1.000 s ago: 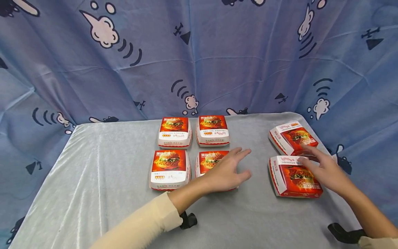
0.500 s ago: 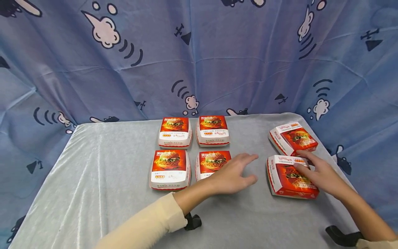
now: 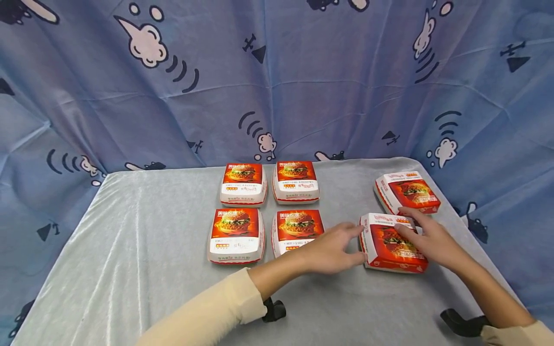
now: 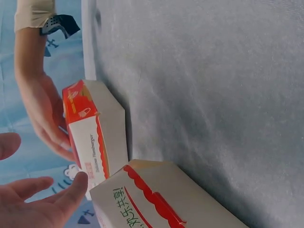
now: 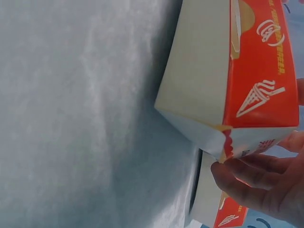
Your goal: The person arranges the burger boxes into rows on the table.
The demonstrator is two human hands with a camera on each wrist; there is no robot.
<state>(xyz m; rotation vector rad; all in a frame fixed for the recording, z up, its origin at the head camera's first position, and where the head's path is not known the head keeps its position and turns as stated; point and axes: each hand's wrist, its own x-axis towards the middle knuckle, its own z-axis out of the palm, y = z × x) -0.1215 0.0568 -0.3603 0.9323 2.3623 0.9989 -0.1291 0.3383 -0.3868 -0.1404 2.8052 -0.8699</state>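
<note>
My right hand (image 3: 437, 240) grips a red and white hamburger box (image 3: 389, 247) at its far right part, thumb over the lid and fingers along the far side. From the left, my left hand (image 3: 331, 250) reaches toward the same box, its fingertips right at the left edge. Its fingers are spread and relaxed in the left wrist view. Below my left forearm and hand lies another hamburger box (image 3: 298, 223), its near part hidden. In the right wrist view, my fingers (image 5: 237, 183) bend against the lower edge of the gripped box (image 5: 261, 95).
Behind the gripped box lies a further hamburger box (image 3: 409, 192), slightly turned. Several more stand in rows at the middle, among them a back left box (image 3: 244, 185), a back right box (image 3: 296, 182) and a front left box (image 3: 236, 235). A blue patterned curtain (image 3: 320, 115) hangs behind the grey-covered table (image 3: 164, 250).
The box in my right hand has slid left along the table, away from the right edge. My left hand has moved right, up to that box. The box behind has turned slightly.
</note>
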